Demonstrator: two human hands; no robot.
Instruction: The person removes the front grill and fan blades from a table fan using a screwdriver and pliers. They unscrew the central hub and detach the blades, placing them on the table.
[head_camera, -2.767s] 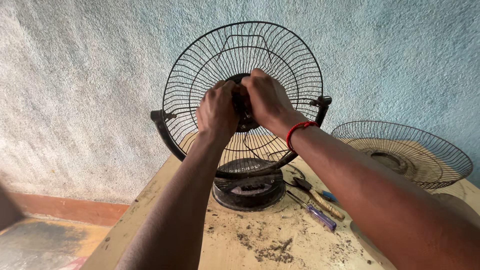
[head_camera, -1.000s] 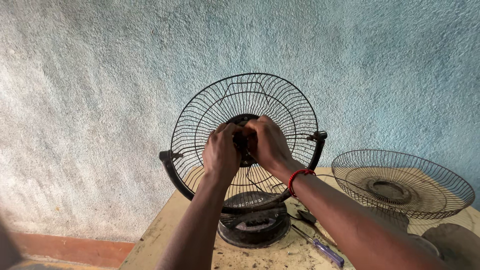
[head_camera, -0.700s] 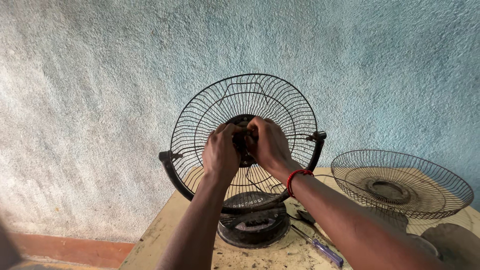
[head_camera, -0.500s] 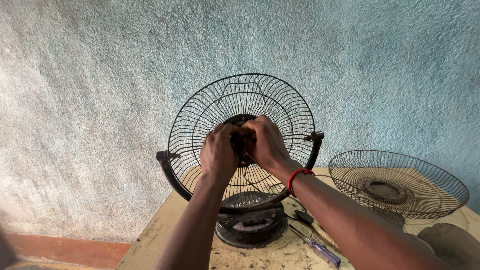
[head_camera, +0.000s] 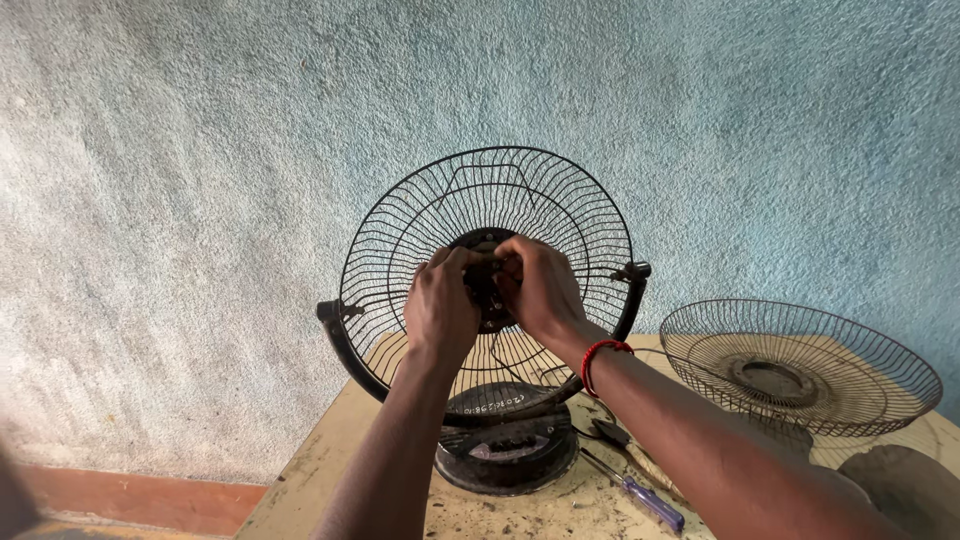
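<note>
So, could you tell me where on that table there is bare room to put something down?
The table is barest along its left edge, beside the round fan base. In front of the base the top is bare but gritty. The right side is crowded: a screwdriver and another dark tool lie by the base, and a loose wire guard fills the far right.

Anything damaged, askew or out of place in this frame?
The fan is part dismantled: no blades, and its other grille lies loose beside it. Dirt and debris litter the table.
</note>
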